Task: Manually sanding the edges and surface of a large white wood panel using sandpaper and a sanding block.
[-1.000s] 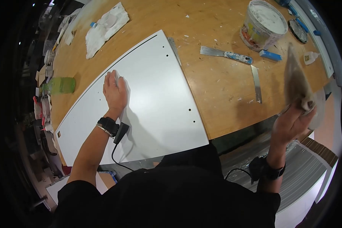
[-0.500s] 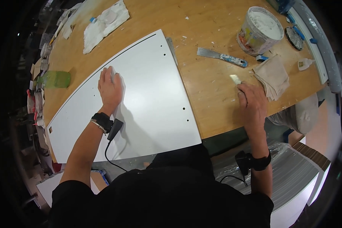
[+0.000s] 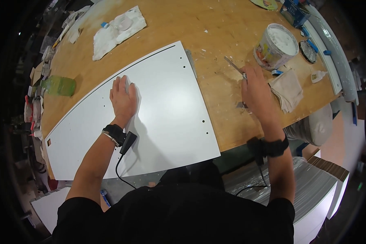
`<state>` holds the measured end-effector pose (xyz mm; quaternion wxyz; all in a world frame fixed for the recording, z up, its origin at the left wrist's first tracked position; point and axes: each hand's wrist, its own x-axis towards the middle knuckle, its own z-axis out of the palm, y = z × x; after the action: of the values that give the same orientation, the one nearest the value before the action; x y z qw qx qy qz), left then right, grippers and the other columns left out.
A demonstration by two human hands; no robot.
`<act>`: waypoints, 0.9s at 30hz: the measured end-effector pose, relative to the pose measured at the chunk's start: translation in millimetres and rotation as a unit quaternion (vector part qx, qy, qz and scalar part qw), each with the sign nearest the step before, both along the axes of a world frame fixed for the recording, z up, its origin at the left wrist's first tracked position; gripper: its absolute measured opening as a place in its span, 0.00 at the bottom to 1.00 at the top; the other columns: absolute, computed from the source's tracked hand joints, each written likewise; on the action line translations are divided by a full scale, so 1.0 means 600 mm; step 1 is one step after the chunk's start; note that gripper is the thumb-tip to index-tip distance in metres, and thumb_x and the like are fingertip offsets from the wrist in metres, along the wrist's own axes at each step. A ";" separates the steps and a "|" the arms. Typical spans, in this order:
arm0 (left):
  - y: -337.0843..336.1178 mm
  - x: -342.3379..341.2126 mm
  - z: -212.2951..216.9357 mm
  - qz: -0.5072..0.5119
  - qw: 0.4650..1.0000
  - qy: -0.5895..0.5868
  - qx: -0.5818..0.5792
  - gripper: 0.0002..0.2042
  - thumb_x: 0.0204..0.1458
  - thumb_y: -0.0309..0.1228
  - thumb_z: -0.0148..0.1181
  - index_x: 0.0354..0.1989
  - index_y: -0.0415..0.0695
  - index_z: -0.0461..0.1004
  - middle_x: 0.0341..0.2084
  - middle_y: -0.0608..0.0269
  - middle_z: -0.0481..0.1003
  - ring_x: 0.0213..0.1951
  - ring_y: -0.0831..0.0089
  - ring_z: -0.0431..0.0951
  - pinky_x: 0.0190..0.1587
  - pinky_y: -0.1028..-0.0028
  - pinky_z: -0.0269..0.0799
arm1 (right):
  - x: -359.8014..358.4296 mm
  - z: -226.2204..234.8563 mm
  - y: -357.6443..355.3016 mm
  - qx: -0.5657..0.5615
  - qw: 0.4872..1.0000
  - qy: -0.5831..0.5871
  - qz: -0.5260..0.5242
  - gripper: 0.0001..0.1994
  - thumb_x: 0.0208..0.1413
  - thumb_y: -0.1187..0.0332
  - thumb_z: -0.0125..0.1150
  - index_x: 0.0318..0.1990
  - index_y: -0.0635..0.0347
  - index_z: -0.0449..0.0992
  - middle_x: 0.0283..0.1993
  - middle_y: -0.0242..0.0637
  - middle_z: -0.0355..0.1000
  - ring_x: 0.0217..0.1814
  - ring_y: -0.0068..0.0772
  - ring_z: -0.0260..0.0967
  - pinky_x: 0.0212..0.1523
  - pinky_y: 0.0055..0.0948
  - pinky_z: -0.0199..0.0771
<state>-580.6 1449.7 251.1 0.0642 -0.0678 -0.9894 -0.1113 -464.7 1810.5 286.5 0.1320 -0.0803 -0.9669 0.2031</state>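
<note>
A white panel (image 3: 166,118) with a curved far edge and small dark holes lies on the wooden table. My left hand (image 3: 124,95) rests flat on it, fingers stretched out and holding nothing. To the panel's right, my right hand (image 3: 257,87) grips a putty knife (image 3: 233,64). The knife's blade points forward and left, turned nearly edge-on; most of the handle is hidden in my fingers. A small flat metal scraper blade (image 3: 241,105) lies on the table beside my right wrist. Beyond that hand stands an open tub (image 3: 268,53) of white filler.
A folded beige cloth (image 3: 286,90) lies right of my hand, near a small white bottle (image 3: 318,76) and a round dark lid (image 3: 308,51). Far left are a white cloth (image 3: 110,42) and a green-tinted bottle (image 3: 61,86). Wrapped boards (image 3: 297,179) are stacked below at right.
My right hand has let go of the small metal blade and picked up the putty knife from the table. My left hand stays on the panel. The view has shifted slightly.
</note>
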 end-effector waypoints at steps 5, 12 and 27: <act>-0.007 0.000 -0.018 -0.031 0.998 0.050 -0.026 0.23 0.56 0.40 0.43 0.58 0.42 0.59 0.60 0.48 0.55 0.63 0.58 0.52 0.64 0.59 0.42 | 0.155 0.021 -0.098 -0.037 0.999 0.016 -0.036 0.18 0.53 0.72 0.51 0.53 0.57 0.65 0.34 0.44 0.68 0.36 0.48 0.68 0.37 0.42 0.68; 0.003 -0.012 -0.008 -0.266 0.960 0.086 0.013 0.19 0.55 0.33 0.44 0.55 0.41 0.64 0.56 0.51 0.61 0.59 0.56 0.58 0.62 0.62 0.49 | 0.301 0.021 -0.164 -0.275 0.941 -0.096 -0.172 0.15 0.56 0.72 0.50 0.51 0.62 0.66 0.29 0.45 0.71 0.36 0.46 0.68 0.37 0.38 0.68; 0.010 -0.007 -0.010 -0.281 0.958 0.043 0.043 0.20 0.56 0.35 0.44 0.56 0.43 0.64 0.58 0.53 0.60 0.60 0.59 0.56 0.63 0.63 0.47 | 0.356 -0.039 -0.291 -0.229 0.943 -0.032 -0.239 0.20 0.56 0.70 0.52 0.58 0.54 0.65 0.32 0.44 0.66 0.34 0.42 0.66 0.38 0.35 0.68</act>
<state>-585.1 1455.5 245.3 0.0762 -0.3451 -0.9209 -0.1647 -250.9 1635.7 262.9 0.1239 -0.3432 -0.8503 0.3792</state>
